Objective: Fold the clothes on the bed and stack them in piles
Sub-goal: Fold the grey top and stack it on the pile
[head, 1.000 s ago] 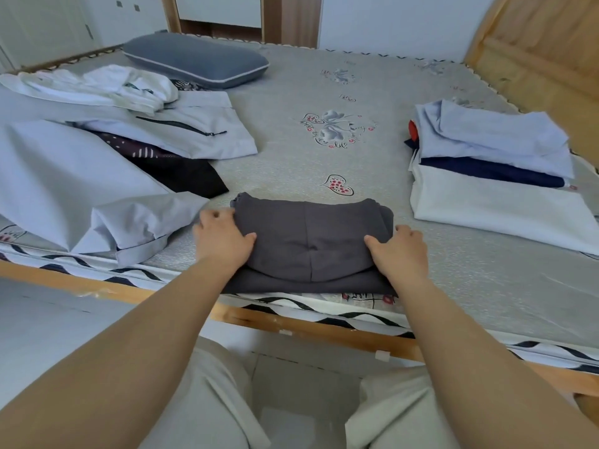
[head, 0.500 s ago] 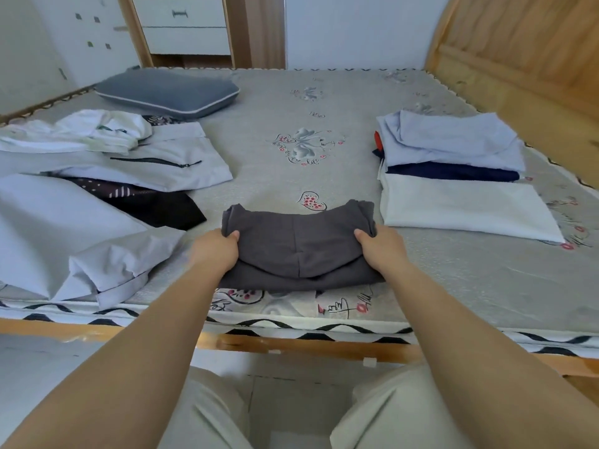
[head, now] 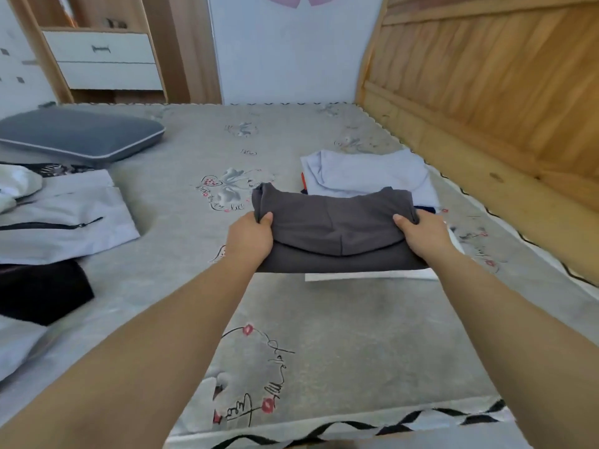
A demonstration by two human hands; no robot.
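Hands both gripped folded dark grey garment [head: 334, 234]: your left hand [head: 249, 239] pinched left edge, thumb on top; your right hand [head: 421, 234] pinched right edge, same way. Garment was held over stack of folded clothes [head: 366, 173] at right of bed [head: 324, 319], hiding most of it. Unfolded pale jacket [head: 64, 218] lay far left, pillow [head: 77, 136] behind it.

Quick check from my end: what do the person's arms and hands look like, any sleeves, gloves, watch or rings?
Both forearms are bare along all of their visible length; no sleeve edge shows in the head view. The left hand and right hand wear no gloves. No watch, bracelet or band shows at either wrist, and no ring on the thumbs or knuckles that show; the fingers are mostly hidden, so rings there cannot be ruled out.
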